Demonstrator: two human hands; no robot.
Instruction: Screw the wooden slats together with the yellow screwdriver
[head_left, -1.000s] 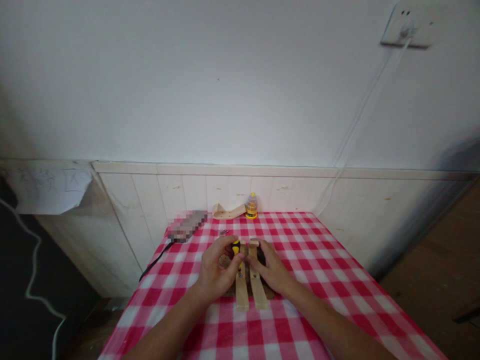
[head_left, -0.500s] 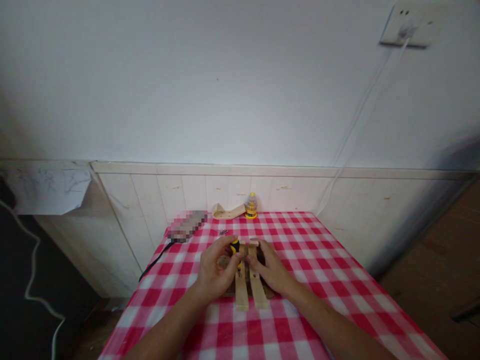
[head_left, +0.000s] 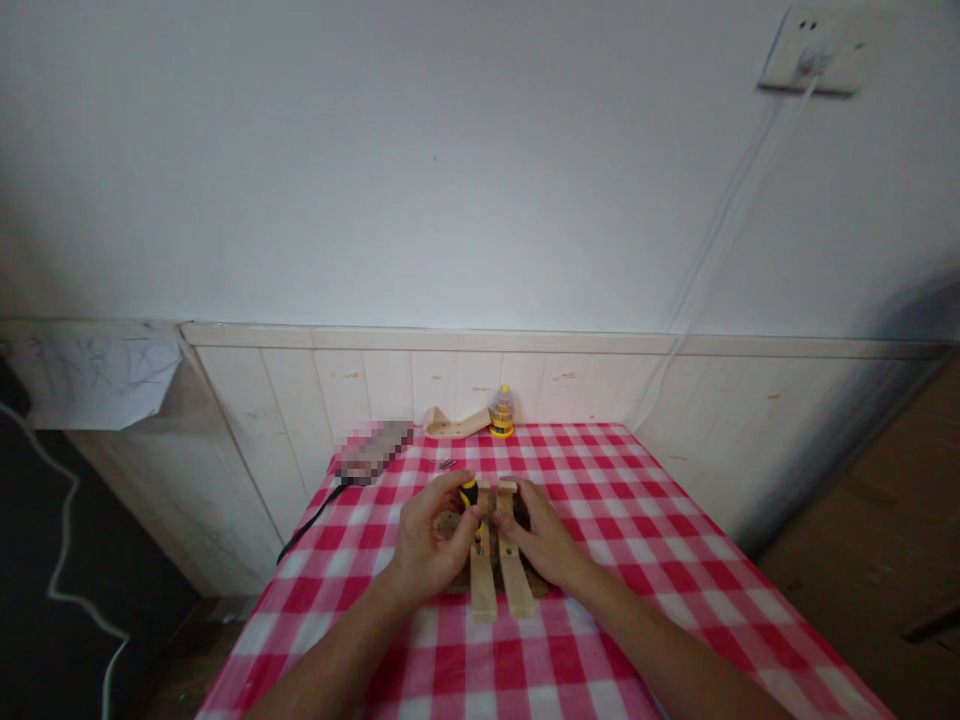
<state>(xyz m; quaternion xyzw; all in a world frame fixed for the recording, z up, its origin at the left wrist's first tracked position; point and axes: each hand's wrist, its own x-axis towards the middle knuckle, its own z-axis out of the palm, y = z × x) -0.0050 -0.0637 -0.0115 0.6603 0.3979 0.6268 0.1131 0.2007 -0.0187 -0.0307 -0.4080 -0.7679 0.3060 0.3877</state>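
Observation:
My left hand (head_left: 429,535) is closed around a short black-and-yellow screwdriver (head_left: 469,492). The screwdriver stands nearly upright, its lower end over the left wooden strip (head_left: 484,590), near a small dark hole or screw. My right hand (head_left: 544,535) grips the right wooden strip (head_left: 519,590), thumb on its near side and fingers behind. Both pale strips lie side by side, pointing toward me, on a brown wooden piece (head_left: 454,585) that the hands partly hide. The screwdriver's tip is too small to make out.
A red-and-white checked cloth (head_left: 600,470) covers the table. At the back stand a curved pale wooden piece (head_left: 454,428) and a clear bottle with yellow cap and base (head_left: 502,412). Small screws (head_left: 448,464) lie behind my left hand. A pixelated object (head_left: 375,453) with a black strap rests at the back left.
Hardly anything differs. The top of the screwdriver leans very slightly further left in my left hand; my right hand and the wooden strips keep their places.

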